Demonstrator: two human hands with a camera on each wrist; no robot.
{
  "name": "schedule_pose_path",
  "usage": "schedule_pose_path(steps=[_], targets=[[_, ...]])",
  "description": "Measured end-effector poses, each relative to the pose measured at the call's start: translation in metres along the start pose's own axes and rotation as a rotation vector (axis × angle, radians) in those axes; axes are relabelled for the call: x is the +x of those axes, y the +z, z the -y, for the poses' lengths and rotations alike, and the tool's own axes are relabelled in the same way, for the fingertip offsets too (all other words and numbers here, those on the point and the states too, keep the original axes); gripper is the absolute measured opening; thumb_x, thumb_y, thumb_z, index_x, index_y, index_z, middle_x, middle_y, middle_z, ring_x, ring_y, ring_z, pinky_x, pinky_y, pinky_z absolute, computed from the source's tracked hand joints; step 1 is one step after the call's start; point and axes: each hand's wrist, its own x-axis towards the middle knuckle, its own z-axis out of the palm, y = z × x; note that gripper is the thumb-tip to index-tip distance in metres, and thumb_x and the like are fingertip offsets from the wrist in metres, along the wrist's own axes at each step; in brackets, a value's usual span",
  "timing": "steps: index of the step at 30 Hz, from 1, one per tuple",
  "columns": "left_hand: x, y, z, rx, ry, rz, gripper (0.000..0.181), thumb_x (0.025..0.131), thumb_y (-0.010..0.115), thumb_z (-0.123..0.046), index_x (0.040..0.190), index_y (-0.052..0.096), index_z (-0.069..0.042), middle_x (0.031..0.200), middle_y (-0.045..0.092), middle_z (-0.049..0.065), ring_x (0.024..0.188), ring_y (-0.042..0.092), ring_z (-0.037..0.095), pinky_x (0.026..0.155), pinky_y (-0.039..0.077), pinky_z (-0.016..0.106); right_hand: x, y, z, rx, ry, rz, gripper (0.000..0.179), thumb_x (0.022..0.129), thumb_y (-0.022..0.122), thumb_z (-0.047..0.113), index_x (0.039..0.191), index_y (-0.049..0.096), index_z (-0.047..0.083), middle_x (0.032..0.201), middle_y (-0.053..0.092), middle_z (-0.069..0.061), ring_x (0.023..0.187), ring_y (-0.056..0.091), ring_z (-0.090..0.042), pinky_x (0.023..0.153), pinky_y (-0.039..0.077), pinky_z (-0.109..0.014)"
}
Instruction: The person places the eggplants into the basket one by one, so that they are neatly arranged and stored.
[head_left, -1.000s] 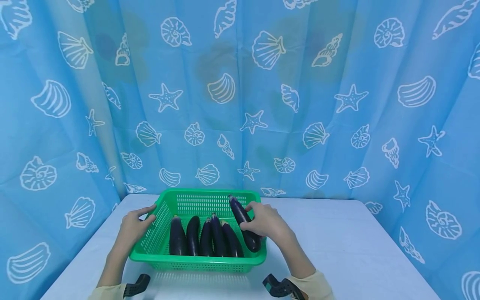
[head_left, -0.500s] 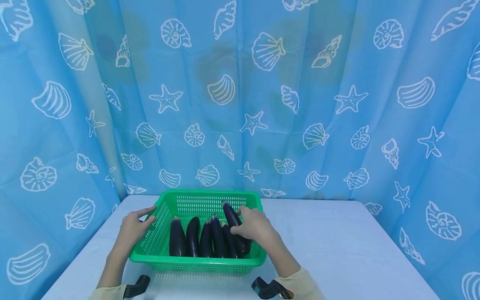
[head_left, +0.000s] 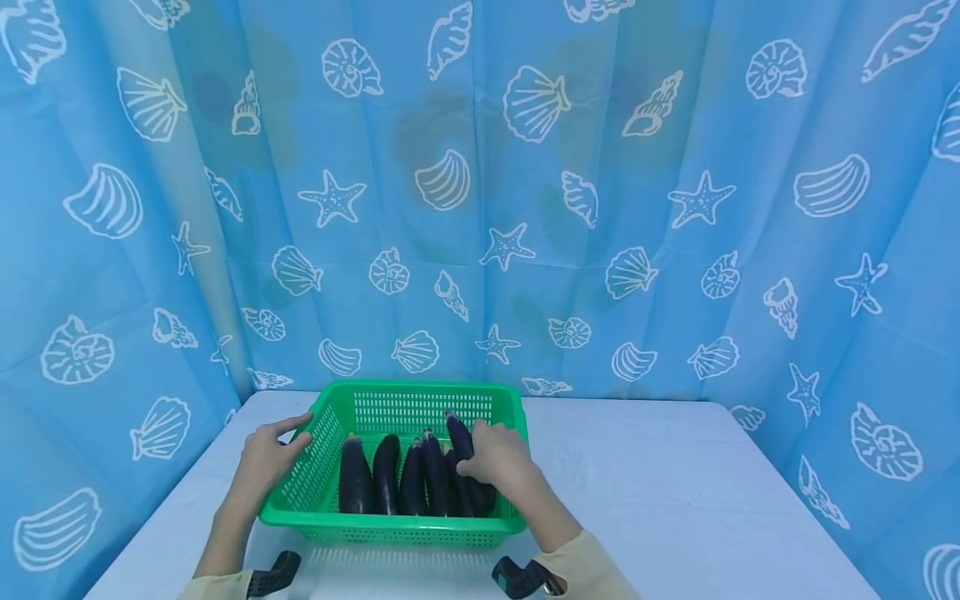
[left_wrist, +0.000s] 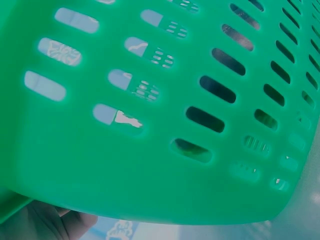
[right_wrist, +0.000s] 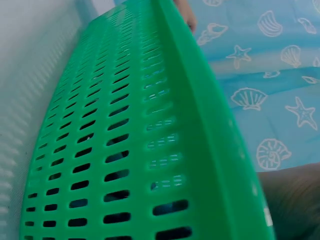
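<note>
A green perforated plastic basket (head_left: 397,522) holds several dark purple eggplants (head_left: 386,471) lying side by side, stems toward the far wall. My left hand (head_left: 266,454) grips the basket's left rim, thumb and forefinger at its edge. In the left wrist view, that hand's curled fingers (left_wrist: 40,222) show under the rim. Inside the basket's right part, my right hand (head_left: 501,458) holds the rightmost eggplant (head_left: 459,433) with thumb and fingers, low beside its neighbour; the hand covers its middle. In the right wrist view, the basket wall hides the eggplants, and part of the hand (right_wrist: 290,205) reaches over the rim.
The basket stands on a table with a white cloth (head_left: 675,492), near the back edge. Behind and on both sides hangs a blue curtain (head_left: 480,208) printed with white shells and starfish.
My right hand has carried the eggplant left and down, from above the basket's right side to beside the other eggplants. The left hand and the basket have stayed in place.
</note>
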Motion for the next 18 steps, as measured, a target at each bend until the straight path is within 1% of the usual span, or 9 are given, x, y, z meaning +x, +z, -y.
schedule_pose_path(steps=[3, 9, 14, 18], targets=[[-0.0002, -0.0001, 0.0001, 0.002, -0.003, 0.0, 0.047, 0.094, 0.057, -0.02, 0.138, 0.055, -0.004, 0.115, 0.065, 0.028, 0.064, 0.056, 0.018, 0.057, 0.043, 0.03, 0.0017, 0.0027, 0.0018, -0.021, 0.029, -0.01, 0.043, 0.08, 0.079, 0.033, 0.105, 0.063, 0.002, 0.074, 0.059, -0.008, 0.062, 0.054, -0.023, 0.053, 0.045, -0.033], [-0.0005, 0.0, 0.0004, -0.002, -0.003, 0.002, 0.046, 0.094, 0.056, -0.02, 0.138, 0.055, -0.005, 0.115, 0.066, 0.028, 0.065, 0.057, 0.018, 0.057, 0.043, 0.03, 0.0024, 0.0043, 0.0056, -0.057, 0.075, -0.02, 0.045, 0.08, 0.079, 0.035, 0.107, 0.064, 0.002, 0.08, 0.062, -0.011, 0.063, 0.054, -0.024, 0.052, 0.046, -0.034], [0.0002, -0.0002, 0.0002, 0.002, 0.001, 0.003, 0.046, 0.095, 0.056, -0.021, 0.138, 0.055, -0.004, 0.118, 0.064, 0.029, 0.065, 0.057, 0.017, 0.057, 0.043, 0.03, 0.0016, 0.0042, 0.0074, -0.087, 0.084, -0.019, 0.044, 0.08, 0.079, 0.036, 0.104, 0.064, 0.003, 0.081, 0.061, -0.011, 0.064, 0.054, -0.024, 0.053, 0.046, -0.035], [0.0005, -0.0004, -0.0001, 0.004, 0.002, 0.002, 0.046, 0.095, 0.056, -0.022, 0.138, 0.055, -0.004, 0.119, 0.064, 0.03, 0.065, 0.057, 0.017, 0.057, 0.043, 0.03, 0.0019, 0.0039, 0.0077, -0.086, 0.079, -0.019, 0.04, 0.08, 0.079, 0.035, 0.1, 0.065, 0.003, 0.077, 0.059, -0.009, 0.063, 0.053, -0.024, 0.052, 0.044, -0.034]])
